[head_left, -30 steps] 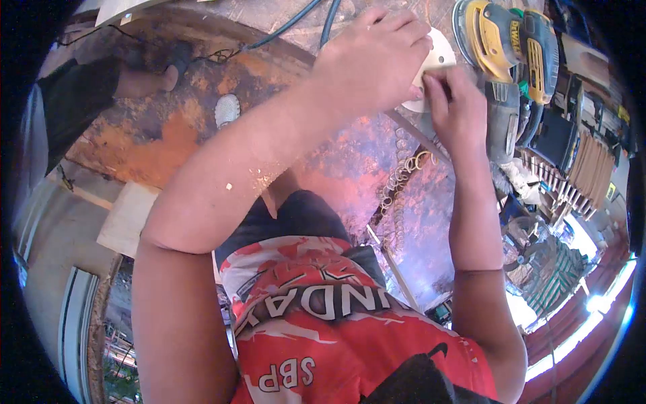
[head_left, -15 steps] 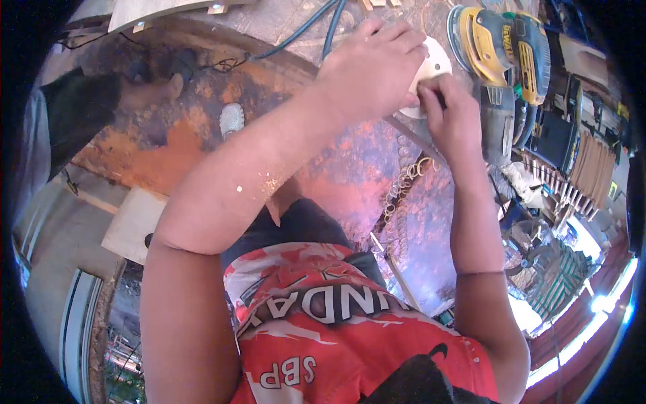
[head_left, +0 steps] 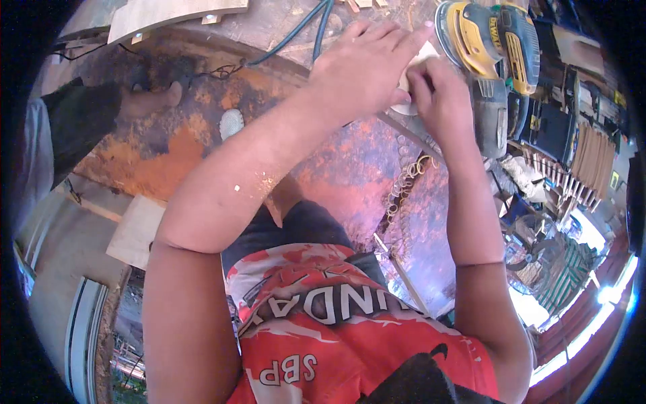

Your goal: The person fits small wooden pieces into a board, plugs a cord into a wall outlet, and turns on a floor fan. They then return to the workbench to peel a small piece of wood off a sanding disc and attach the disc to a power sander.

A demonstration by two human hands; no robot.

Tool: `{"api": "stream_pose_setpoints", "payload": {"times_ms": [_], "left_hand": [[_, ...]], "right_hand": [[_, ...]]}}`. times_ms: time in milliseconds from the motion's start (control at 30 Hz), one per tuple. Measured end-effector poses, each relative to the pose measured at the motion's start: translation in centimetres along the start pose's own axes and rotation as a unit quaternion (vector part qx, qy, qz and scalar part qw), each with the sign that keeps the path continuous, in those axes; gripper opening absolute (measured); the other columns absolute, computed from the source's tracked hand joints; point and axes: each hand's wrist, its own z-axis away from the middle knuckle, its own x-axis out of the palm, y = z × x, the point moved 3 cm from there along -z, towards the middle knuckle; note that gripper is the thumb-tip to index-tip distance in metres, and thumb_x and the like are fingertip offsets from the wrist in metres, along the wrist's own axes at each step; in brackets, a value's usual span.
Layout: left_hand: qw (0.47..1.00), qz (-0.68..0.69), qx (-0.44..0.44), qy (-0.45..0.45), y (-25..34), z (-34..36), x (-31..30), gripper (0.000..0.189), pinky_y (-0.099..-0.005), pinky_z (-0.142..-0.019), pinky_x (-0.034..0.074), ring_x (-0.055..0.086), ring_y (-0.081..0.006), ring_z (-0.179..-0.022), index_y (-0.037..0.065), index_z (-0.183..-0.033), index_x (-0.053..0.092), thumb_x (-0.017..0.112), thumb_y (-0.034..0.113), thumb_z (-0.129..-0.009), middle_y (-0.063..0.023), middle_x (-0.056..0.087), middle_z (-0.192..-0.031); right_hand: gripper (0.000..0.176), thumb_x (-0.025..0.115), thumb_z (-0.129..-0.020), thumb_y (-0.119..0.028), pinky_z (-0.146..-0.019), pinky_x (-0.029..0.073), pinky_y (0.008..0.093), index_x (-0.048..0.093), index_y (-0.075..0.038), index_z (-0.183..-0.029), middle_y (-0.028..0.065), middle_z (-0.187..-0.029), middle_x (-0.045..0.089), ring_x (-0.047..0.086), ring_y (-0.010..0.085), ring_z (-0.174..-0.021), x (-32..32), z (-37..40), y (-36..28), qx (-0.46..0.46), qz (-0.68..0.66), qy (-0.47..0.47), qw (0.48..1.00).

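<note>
A pale round sanding disc (head_left: 424, 51) is at the bench edge, mostly covered by my hands; its holes are hidden now. My left hand (head_left: 367, 67) lies across its left side, fingers stretched over it and thumb at the lower edge. On the disc's right side, my right hand (head_left: 441, 91) has its fingers curled and pinched at the rim. Just right of both hands a yellow and black DeWalt sander (head_left: 474, 40) lies on its side, its pad facing the disc.
A blue hose (head_left: 291, 42) crosses the bench (head_left: 373, 27). A curved wooden board (head_left: 171, 17) rests at the upper left. Another person's leg and foot (head_left: 171, 94) are at the left. Wood shavings (head_left: 407, 182) hang below the bench edge, and a fan (head_left: 528, 246) stands at the right.
Both hands and the disc have shifted slightly left and up in view. My left fingers have straightened and my right hand now covers more of the disc.
</note>
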Motion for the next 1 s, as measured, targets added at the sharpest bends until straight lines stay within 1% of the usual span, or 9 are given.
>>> {"api": "stream_pose_setpoints", "payload": {"times_ms": [67, 167, 267, 300, 333, 400, 533, 633, 1000], "left_hand": [[1.000, -0.018, 0.006, 0.009, -0.3, -0.1, 0.7, 0.080, -0.0406, -0.101, 0.034, 0.052, -0.0241, -0.116, 0.007, -0.137, 0.039, 0.075, 0.029, -0.070, -0.0111, 0.059, -0.116], [1.000, -0.013, 0.007, 0.005, 0.1, 0.0, 0.1, 0.081, -0.0404, -0.100, 0.034, 0.052, -0.0241, -0.115, 0.007, -0.138, 0.037, 0.075, 0.030, -0.070, -0.0111, 0.060, -0.115], [1.000, -0.018, 0.000, 0.006, 0.2, 0.0, 0.7, 0.082, -0.0401, -0.099, 0.035, 0.052, -0.0239, -0.115, 0.006, -0.138, 0.037, 0.075, 0.030, -0.070, -0.0107, 0.061, -0.114], [0.999, -0.035, -0.001, 0.014, 0.1, -0.3, 0.6, 0.082, -0.0400, -0.099, 0.035, 0.053, -0.0239, -0.115, 0.006, -0.138, 0.037, 0.076, 0.031, -0.070, -0.0106, 0.061, -0.113], [0.999, -0.040, -0.001, 0.018, -0.2, -0.5, 0.5, 0.082, -0.0400, -0.099, 0.035, 0.053, -0.0239, -0.115, 0.006, -0.138, 0.037, 0.076, 0.031, -0.070, -0.0106, 0.061, -0.113], [1.000, 0.014, 0.011, -0.018, -0.1, -0.1, 0.6, 0.093, -0.0424, -0.102, 0.035, 0.049, -0.0297, -0.121, 0.010, -0.145, 0.025, 0.076, 0.032, -0.070, -0.0168, 0.054, -0.124], [0.998, 0.030, -0.014, -0.049, -0.1, -0.3, 0.5, 0.095, -0.0415, -0.102, 0.035, 0.048, -0.0294, -0.121, 0.009, -0.145, 0.025, 0.077, 0.032, -0.069, -0.0164, 0.055, -0.123], [1.000, 0.018, 0.008, -0.008, -0.2, -0.2, 0.5, 0.097, -0.0419, -0.099, 0.036, 0.050, -0.0290, -0.119, 0.008, -0.145, 0.025, 0.078, 0.031, -0.067, -0.0157, 0.057, -0.120], [1.000, 0.013, 0.004, -0.005, 0.0, 0.1, 0.9, 0.096, -0.0408, -0.098, 0.036, 0.052, -0.0282, -0.116, 0.008, -0.145, 0.026, 0.078, 0.031, -0.067, -0.0155, 0.058, -0.118]], "right_hand": [[0.014, 0.059, -0.085, -0.017, -0.064, 0.045, 0.0487, 0.056, -0.003, -0.083, 0.0206, -0.079, 0.061, 0.058, 0.0418, -0.074, -0.1, 0.5, -0.2, 0.011, -0.010, -0.004, 1.000], [0.008, 0.060, -0.085, -0.010, -0.066, 0.046, 0.0413, 0.057, -0.002, -0.086, 0.0177, -0.079, 0.060, 0.060, 0.0358, -0.075, 0.1, -0.8, -0.3, 0.015, 0.002, 0.006, 1.000], [0.008, 0.060, -0.084, -0.009, -0.065, 0.046, 0.0417, 0.057, -0.002, -0.086, 0.0179, -0.078, 0.060, 0.060, 0.0363, -0.073, 0.2, -0.2, 0.3, 0.012, 0.015, -0.005, 1.000], [0.014, 0.059, -0.085, -0.016, -0.066, 0.045, 0.0480, 0.055, -0.003, -0.084, 0.0210, -0.079, 0.061, 0.058, 0.0419, -0.075, -0.3, 0.7, -0.2, 0.022, -0.010, -0.016, 1.000], [0.014, 0.059, -0.085, -0.016, -0.066, 0.045, 0.0480, 0.055, -0.003, -0.084, 0.0210, -0.079, 0.061, 0.058, 0.0419, -0.075, -0.4, 0.2, -0.2, 0.016, -0.010, -0.013, 1.000], [0.013, 0.059, -0.085, -0.016, -0.066, 0.045, 0.0482, 0.056, -0.003, -0.084, 0.0210, -0.079, 0.061, 0.058, 0.0417, -0.076, -0.2, 0.4, -0.1, 0.014, -0.016, -0.015, 1.000], [0.013, 0.058, -0.085, -0.015, -0.066, 0.046, 0.0482, 0.055, -0.003, -0.085, 0.0207, -0.079, 0.061, 0.059, 0.0410, -0.077, 0.0, -0.2, -0.1, 0.025, -0.004, -0.007, 1.000], [0.013, 0.059, -0.085, -0.016, -0.066, 0.046, 0.0482, 0.056, -0.003, -0.085, 0.0206, -0.080, 0.061, 0.059, 0.0410, -0.076, -0.2, 0.0, -0.4, 0.027, -0.017, -0.019, 0.999], [0.014, 0.059, -0.085, -0.016, -0.065, 0.046, 0.0485, 0.056, -0.002, -0.083, 0.0203, -0.078, 0.061, 0.060, 0.0411, -0.075, -0.1, -0.9, -0.4, 0.025, -0.005, 0.005, 1.000]]}}
